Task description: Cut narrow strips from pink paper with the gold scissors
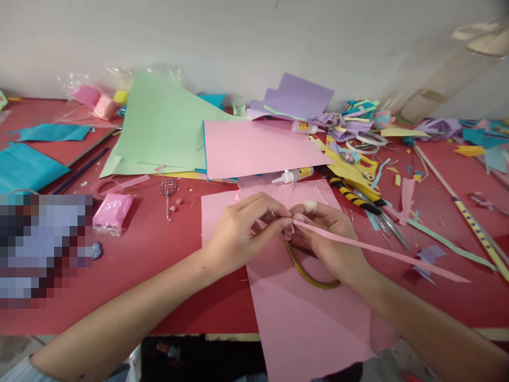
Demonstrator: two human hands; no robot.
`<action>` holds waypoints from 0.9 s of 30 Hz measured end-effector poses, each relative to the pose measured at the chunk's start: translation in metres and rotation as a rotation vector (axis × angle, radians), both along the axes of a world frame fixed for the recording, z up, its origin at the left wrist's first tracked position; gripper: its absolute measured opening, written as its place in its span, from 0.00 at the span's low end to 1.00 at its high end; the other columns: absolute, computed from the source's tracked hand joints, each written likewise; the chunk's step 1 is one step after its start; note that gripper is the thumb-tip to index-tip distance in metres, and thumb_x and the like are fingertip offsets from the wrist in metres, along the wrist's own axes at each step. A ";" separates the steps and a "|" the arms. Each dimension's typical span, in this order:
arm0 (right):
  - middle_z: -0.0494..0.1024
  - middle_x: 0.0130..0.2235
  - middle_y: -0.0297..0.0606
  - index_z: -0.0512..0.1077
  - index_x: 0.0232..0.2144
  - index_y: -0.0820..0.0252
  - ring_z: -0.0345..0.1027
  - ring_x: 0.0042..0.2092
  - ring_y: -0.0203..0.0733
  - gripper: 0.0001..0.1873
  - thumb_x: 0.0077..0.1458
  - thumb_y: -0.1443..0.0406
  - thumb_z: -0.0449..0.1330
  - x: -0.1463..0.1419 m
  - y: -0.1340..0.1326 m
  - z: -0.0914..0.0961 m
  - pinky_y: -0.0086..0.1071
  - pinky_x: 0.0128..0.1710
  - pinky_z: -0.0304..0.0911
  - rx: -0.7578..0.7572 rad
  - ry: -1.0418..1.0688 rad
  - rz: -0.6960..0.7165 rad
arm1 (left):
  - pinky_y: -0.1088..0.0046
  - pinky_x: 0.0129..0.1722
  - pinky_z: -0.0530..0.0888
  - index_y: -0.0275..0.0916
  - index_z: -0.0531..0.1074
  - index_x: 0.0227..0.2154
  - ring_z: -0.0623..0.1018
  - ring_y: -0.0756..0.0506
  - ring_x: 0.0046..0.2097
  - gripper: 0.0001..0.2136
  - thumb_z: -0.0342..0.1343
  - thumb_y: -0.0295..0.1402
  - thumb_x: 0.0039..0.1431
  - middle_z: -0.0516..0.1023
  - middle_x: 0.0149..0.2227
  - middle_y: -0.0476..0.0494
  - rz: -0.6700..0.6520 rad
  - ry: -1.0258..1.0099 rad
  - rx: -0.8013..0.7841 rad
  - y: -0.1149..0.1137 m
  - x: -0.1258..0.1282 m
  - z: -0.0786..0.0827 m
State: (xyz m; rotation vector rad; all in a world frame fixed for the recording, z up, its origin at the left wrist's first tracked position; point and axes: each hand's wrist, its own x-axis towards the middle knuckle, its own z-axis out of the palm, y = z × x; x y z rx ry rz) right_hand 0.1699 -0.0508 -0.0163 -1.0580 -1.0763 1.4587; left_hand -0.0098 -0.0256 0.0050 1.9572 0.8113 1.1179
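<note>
A left hand (pixel 240 228) and a right hand (pixel 332 231) pinch one end of a narrow pink paper strip (pixel 374 248) above a pink paper sheet (pixel 306 318) on a red table (pixel 170 281). The strip is already separate, but its long tail trails loose past the right wrist, suggesting early work; fingers hide any folding. Both forearms angle inward, fingers curled, thumbs meeting near the middle.
</note>
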 end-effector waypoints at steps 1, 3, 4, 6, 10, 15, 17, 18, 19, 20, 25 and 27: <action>0.75 0.28 0.33 0.76 0.29 0.56 0.70 0.31 0.36 0.06 0.54 0.62 0.68 0.001 0.000 0.001 0.29 0.31 0.68 0.004 -0.016 -0.003 | 0.83 0.24 0.76 0.35 0.74 0.35 0.75 0.54 0.29 0.01 0.58 0.25 0.62 0.76 0.32 0.47 -0.001 0.023 0.022 0.001 -0.001 0.000; 0.76 0.29 0.34 0.77 0.30 0.56 0.71 0.31 0.36 0.05 0.56 0.62 0.67 0.002 -0.001 0.003 0.29 0.31 0.69 0.012 -0.042 -0.008 | 0.84 0.24 0.76 0.35 0.73 0.35 0.75 0.55 0.30 0.02 0.57 0.24 0.61 0.75 0.33 0.47 0.015 0.060 0.057 0.002 -0.002 0.001; 0.77 0.30 0.34 0.78 0.32 0.55 0.72 0.31 0.36 0.04 0.56 0.62 0.67 0.002 -0.001 0.004 0.29 0.32 0.69 0.016 -0.054 -0.009 | 0.84 0.24 0.75 0.34 0.73 0.35 0.75 0.55 0.30 0.02 0.57 0.23 0.61 0.75 0.33 0.47 0.028 0.072 0.065 0.003 -0.003 0.001; 0.79 0.33 0.34 0.79 0.36 0.54 0.74 0.33 0.37 0.05 0.56 0.62 0.67 0.002 -0.003 0.007 0.30 0.33 0.71 0.030 -0.098 -0.007 | 0.85 0.23 0.75 0.34 0.72 0.35 0.74 0.55 0.30 0.02 0.57 0.23 0.61 0.74 0.33 0.47 0.054 0.087 0.068 0.004 -0.004 0.000; 0.81 0.35 0.35 0.79 0.37 0.52 0.76 0.36 0.40 0.08 0.52 0.61 0.69 0.001 -0.005 0.014 0.31 0.34 0.72 0.074 -0.250 -0.028 | 0.85 0.24 0.75 0.35 0.71 0.33 0.74 0.55 0.29 0.03 0.57 0.22 0.59 0.74 0.32 0.48 0.088 0.119 0.066 0.005 -0.005 0.000; 0.81 0.31 0.34 0.78 0.32 0.52 0.74 0.30 0.38 0.04 0.57 0.60 0.66 -0.001 -0.006 0.017 0.29 0.27 0.70 0.098 -0.320 -0.091 | 0.83 0.24 0.74 0.35 0.72 0.33 0.73 0.55 0.29 0.03 0.57 0.22 0.59 0.75 0.31 0.48 0.076 0.158 0.063 0.004 -0.003 0.000; 0.80 0.30 0.34 0.78 0.31 0.52 0.73 0.29 0.37 0.05 0.59 0.60 0.64 -0.001 -0.006 0.016 0.28 0.26 0.69 0.117 -0.359 -0.079 | 0.83 0.24 0.74 0.35 0.72 0.33 0.73 0.55 0.29 0.03 0.56 0.22 0.59 0.75 0.32 0.48 0.063 0.166 0.067 0.004 -0.002 0.000; 0.80 0.30 0.34 0.77 0.31 0.52 0.73 0.29 0.37 0.06 0.59 0.60 0.63 0.000 -0.006 0.015 0.28 0.26 0.69 0.128 -0.376 -0.076 | 0.83 0.24 0.74 0.35 0.72 0.33 0.73 0.55 0.29 0.02 0.56 0.23 0.59 0.75 0.32 0.47 0.060 0.166 0.062 0.004 -0.001 0.000; 0.80 0.30 0.33 0.77 0.32 0.52 0.73 0.30 0.37 0.06 0.60 0.60 0.63 0.000 -0.006 0.014 0.28 0.26 0.69 0.137 -0.392 -0.077 | 0.83 0.24 0.74 0.35 0.72 0.33 0.73 0.55 0.29 0.02 0.56 0.23 0.60 0.76 0.32 0.47 0.060 0.166 0.048 0.003 -0.001 0.000; 0.80 0.30 0.33 0.77 0.32 0.53 0.73 0.30 0.37 0.06 0.60 0.60 0.62 0.000 -0.007 0.014 0.27 0.26 0.69 0.145 -0.407 -0.083 | 0.83 0.24 0.74 0.35 0.72 0.34 0.74 0.55 0.29 0.02 0.56 0.23 0.60 0.76 0.32 0.48 0.062 0.163 0.026 0.003 -0.001 -0.001; 0.79 0.30 0.32 0.76 0.32 0.54 0.74 0.31 0.37 0.05 0.60 0.63 0.61 -0.003 -0.008 0.014 0.26 0.27 0.69 0.176 -0.462 -0.139 | 0.84 0.26 0.75 0.35 0.72 0.34 0.75 0.55 0.30 0.04 0.57 0.22 0.59 0.76 0.32 0.50 0.082 0.151 -0.043 0.001 0.000 -0.002; 0.79 0.30 0.32 0.76 0.33 0.54 0.74 0.31 0.36 0.05 0.61 0.63 0.61 -0.004 -0.008 0.014 0.26 0.27 0.69 0.190 -0.473 -0.136 | 0.84 0.26 0.75 0.35 0.72 0.34 0.75 0.55 0.30 0.04 0.58 0.21 0.58 0.77 0.32 0.50 0.087 0.156 -0.034 0.001 0.000 -0.002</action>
